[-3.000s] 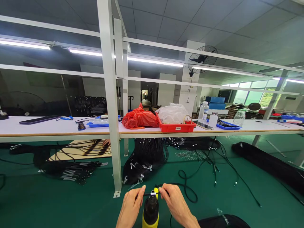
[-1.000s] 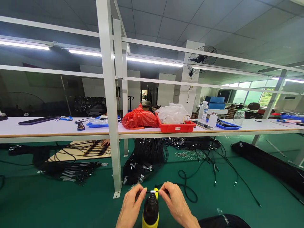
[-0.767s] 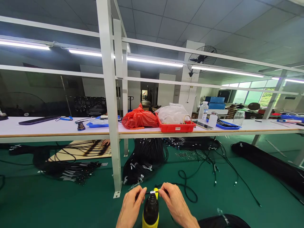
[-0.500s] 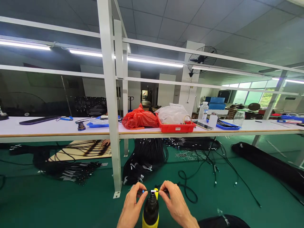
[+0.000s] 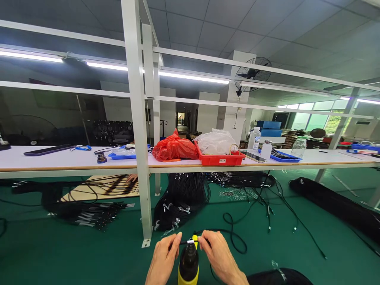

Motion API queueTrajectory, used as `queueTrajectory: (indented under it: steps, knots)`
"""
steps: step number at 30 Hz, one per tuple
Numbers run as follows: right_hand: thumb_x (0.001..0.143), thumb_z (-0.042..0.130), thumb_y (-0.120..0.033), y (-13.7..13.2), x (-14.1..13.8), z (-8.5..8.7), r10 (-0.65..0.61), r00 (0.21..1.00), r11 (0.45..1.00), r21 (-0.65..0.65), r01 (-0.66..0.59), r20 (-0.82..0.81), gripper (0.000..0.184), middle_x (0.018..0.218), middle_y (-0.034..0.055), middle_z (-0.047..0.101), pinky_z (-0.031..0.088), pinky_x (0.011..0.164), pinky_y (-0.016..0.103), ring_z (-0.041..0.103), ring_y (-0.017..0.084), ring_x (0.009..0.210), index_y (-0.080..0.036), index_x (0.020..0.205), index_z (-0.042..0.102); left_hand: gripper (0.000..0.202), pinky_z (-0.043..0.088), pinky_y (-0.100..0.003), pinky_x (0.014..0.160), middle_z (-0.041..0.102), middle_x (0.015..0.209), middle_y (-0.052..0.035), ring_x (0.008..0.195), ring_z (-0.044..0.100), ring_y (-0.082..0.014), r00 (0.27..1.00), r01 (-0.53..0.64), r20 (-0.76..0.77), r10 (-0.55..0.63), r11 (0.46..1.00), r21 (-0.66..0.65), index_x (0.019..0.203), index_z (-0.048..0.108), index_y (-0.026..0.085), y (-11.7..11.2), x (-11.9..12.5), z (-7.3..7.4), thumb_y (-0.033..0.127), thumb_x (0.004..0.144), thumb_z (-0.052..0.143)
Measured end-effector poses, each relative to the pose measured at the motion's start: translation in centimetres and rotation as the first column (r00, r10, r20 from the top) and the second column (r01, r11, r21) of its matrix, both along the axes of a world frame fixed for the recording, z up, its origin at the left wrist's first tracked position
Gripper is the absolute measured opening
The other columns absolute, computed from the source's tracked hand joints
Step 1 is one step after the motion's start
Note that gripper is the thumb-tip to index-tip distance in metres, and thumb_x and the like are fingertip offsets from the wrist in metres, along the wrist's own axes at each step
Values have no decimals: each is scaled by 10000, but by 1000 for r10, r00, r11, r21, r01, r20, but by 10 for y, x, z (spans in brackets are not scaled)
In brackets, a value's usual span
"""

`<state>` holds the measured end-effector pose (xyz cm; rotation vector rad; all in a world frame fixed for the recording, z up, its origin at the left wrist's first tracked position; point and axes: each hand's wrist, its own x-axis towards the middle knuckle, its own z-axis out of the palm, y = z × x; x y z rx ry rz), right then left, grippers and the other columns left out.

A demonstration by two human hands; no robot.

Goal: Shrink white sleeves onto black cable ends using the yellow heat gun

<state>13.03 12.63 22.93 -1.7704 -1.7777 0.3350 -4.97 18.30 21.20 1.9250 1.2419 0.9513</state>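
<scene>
A thin black cable [image 5: 183, 242] is stretched level between my two hands. Around it sits a short white sleeve [image 5: 190, 241], just above the nozzle of an upright yellow-and-black heat gun [image 5: 189, 262]. My left hand [image 5: 164, 256] is closed on the cable to the left of the nozzle, thumb pressed to the fingers. On the other side, my right hand [image 5: 220, 255] pinches the cable near the sleeve's right end. The cable's left end is hidden in my left hand.
A white workbench [image 5: 285, 166] runs across ahead, bearing a red bin [image 5: 221, 160], a red plastic bag [image 5: 175, 148] and a blue tray [image 5: 285, 158]. Bundles of black cables [image 5: 185, 198] lie below. Someone's hand [image 5: 131, 178] rests by a wooden board [image 5: 80, 190]. A white post [image 5: 138, 118] stands left of centre.
My left fingers have shifted along the cable and rolled over, hiding the blue tip that showed there before. The white sleeve has moved slightly left and down. My right hand barely moves.
</scene>
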Motion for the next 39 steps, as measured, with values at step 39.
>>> queueTrajectory:
  steps: [39]
  knots:
    - [681, 498, -845, -15, -53, -55, 116, 209, 980, 77, -182, -971, 636, 334, -118, 208, 124, 358, 209, 121, 44, 309, -231, 590, 363, 587, 460, -245, 587, 595, 644, -20, 607, 532, -146, 726, 158, 677, 122, 928, -336, 950, 680, 176, -63, 28, 0, 683, 655, 691]
